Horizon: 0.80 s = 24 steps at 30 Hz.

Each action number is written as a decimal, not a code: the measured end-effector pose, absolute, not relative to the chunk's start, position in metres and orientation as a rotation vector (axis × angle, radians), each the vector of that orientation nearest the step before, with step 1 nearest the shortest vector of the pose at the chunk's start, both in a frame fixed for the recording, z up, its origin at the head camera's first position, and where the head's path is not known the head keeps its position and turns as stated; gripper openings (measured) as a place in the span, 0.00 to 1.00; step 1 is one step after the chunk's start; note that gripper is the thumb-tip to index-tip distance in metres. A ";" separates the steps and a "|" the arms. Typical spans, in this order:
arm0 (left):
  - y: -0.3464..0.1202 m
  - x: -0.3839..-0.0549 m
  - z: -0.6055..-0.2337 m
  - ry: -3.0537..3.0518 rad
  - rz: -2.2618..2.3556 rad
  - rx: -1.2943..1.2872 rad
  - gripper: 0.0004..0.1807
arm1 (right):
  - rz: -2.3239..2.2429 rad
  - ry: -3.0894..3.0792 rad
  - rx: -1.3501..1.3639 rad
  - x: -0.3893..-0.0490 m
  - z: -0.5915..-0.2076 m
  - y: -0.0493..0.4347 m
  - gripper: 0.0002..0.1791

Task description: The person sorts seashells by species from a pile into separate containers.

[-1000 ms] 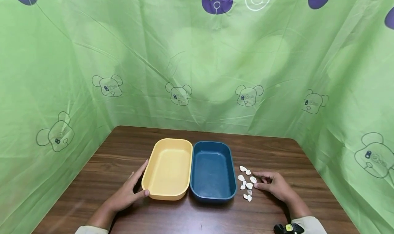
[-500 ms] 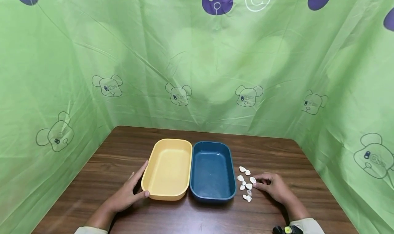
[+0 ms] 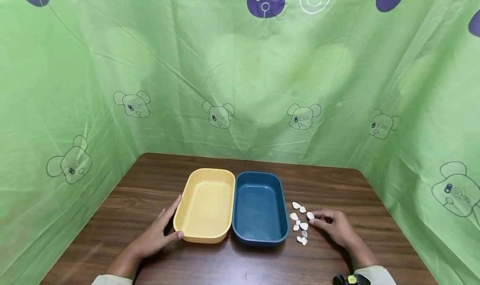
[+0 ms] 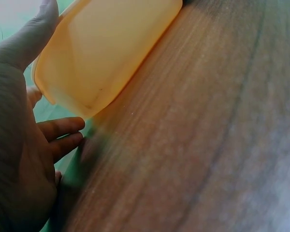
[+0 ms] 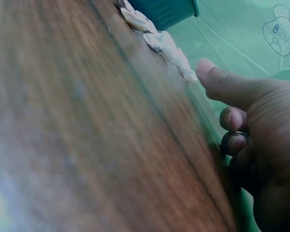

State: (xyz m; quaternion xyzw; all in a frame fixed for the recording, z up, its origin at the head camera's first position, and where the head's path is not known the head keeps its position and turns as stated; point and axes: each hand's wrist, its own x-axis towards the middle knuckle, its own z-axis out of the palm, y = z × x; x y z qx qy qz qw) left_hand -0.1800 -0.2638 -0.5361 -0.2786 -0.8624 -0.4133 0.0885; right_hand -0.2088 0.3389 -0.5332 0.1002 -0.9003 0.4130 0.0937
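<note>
In the head view a yellow tray point(image 3: 204, 206) stands on the table with my left hand point(image 3: 157, 233) at its near left corner. The thumb touches the near rim and the fairly straight fingers lie along the left side. Touching its right side is a dark blue tray point(image 3: 258, 212), with nothing inside. My right hand point(image 3: 335, 226) pinches a small white seashell point(image 3: 310, 215) between thumb and index finger, the other fingers curled under. Several more white seashells point(image 3: 303, 226) lie loosely between this hand and the blue tray; the right wrist view shows seashells point(image 5: 166, 48) just beyond the thumb.
The brown wooden table point(image 3: 318, 181) reaches back to a green printed cloth point(image 3: 258, 139), which hangs behind it and on both sides. A dark watch-like band point(image 3: 351, 279) sits at the right sleeve.
The right thumb and index finger have closed on the nearest seashell, which has tilted and shifted slightly away from me. The left hand and both trays stay where they were.
</note>
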 end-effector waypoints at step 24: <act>-0.262 -0.179 -0.532 -2.590 -1.198 -0.799 0.55 | 1.171 -1.995 0.212 -0.202 -0.522 0.264 0.14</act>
